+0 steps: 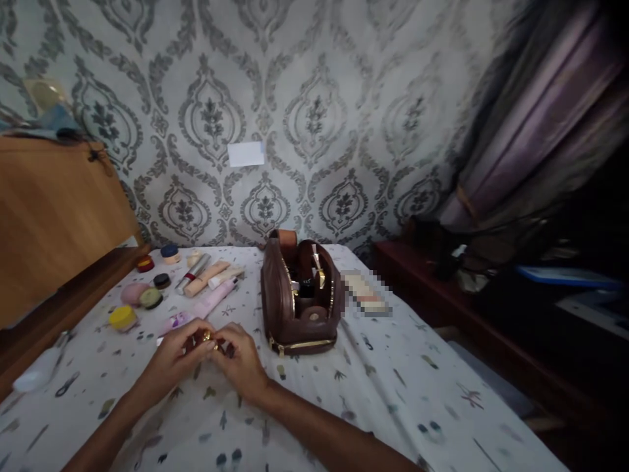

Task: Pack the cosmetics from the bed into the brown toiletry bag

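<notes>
My left hand (179,354) and my right hand (244,362) meet above the cloth, left of the bag. Both have their fingers closed around a small shiny gold-coloured piece (207,335); the fingers cover most of it, so I cannot tell its kind. A brown leather bag (276,308) stands upright with its zipped top gaping. Inside it are gold-coloured and dark items (319,278), partly hidden. Just beyond my left hand lies a pink tube (213,299), its near end close to my fingers.
Several cosmetics lie at the left: a yellow-lidded jar (122,318), a blue-lidded jar (170,254), a beige tube (206,278) and a silver tube (192,274). A whitish bottle (39,370) lies by the wooden board (59,223). Right of the bag is a pixelated flat item (366,293).
</notes>
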A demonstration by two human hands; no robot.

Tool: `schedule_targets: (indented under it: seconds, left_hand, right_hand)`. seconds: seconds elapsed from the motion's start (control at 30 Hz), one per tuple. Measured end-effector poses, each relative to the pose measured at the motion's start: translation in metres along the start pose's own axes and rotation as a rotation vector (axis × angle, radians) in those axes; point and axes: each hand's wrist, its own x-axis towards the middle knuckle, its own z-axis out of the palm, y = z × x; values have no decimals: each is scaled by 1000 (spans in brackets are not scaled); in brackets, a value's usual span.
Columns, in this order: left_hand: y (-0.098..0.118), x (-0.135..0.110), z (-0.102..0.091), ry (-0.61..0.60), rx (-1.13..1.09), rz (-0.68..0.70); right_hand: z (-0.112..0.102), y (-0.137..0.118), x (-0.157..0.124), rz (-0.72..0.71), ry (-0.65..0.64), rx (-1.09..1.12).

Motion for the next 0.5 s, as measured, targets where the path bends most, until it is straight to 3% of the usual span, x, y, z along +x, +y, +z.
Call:
schedule_targets:
  seconds: [0.17, 0.3, 0.4, 0.5]
  left_hand:
    - [10, 9, 4, 146, -284, -29]
    - [16, 18, 19, 210, -427, -106]
    - [18, 22, 33, 162, -353, -148]
    - [21, 25, 47, 54, -228, -88]
  right_hand:
    - [-23, -28, 5, 41, -13, 82]
    - [-54, -60, 5, 111, -47, 126]
    - [-81, -80, 2, 65, -87, 147]
    - [-109, -92, -3, -10, -85, 114]
